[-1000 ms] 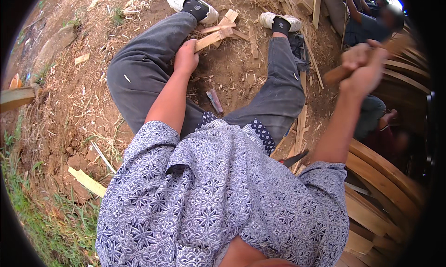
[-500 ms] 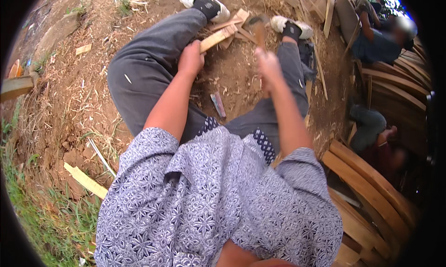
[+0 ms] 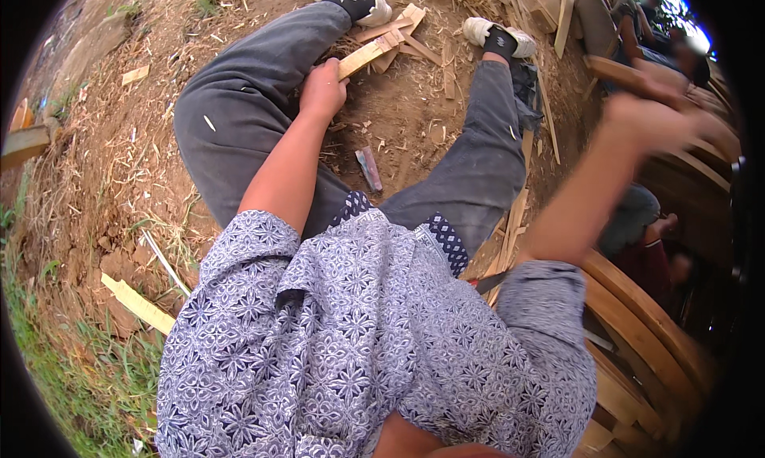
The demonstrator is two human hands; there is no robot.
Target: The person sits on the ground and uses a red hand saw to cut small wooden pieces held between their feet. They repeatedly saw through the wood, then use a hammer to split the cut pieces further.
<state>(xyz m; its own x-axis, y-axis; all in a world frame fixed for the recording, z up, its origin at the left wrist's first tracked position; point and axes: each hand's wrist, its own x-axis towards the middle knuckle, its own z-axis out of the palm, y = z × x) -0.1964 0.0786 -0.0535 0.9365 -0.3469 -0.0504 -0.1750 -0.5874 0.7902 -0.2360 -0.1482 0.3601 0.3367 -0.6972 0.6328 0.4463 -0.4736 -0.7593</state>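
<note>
My left hand [image 3: 323, 90] is closed round the near end of a short, pale wooden strip [image 3: 371, 53] beside my left leg. The strip's far end lies over loose wood scraps [image 3: 408, 21] on the ground. My right hand [image 3: 649, 127] is raised out to the right, smeared by motion. Next to it shows a blurred brown wooden tool [image 3: 625, 76]; its head cannot be made out. On the soil between my legs lies a small flat reddish-and-grey piece [image 3: 369, 169], its kind unclear.
Long stacked boards [image 3: 649, 322] fill the right side, near my right elbow. Other people sit close by; one grey trouser leg [image 3: 629, 217] shows beyond my right arm. Shavings litter the brown soil, and a pale split board [image 3: 137, 303] lies at the left.
My right hand has swung up and far to the right from between my legs, carrying the wooden-handled tool away from the strip. My left hand keeps its hold on the strip.
</note>
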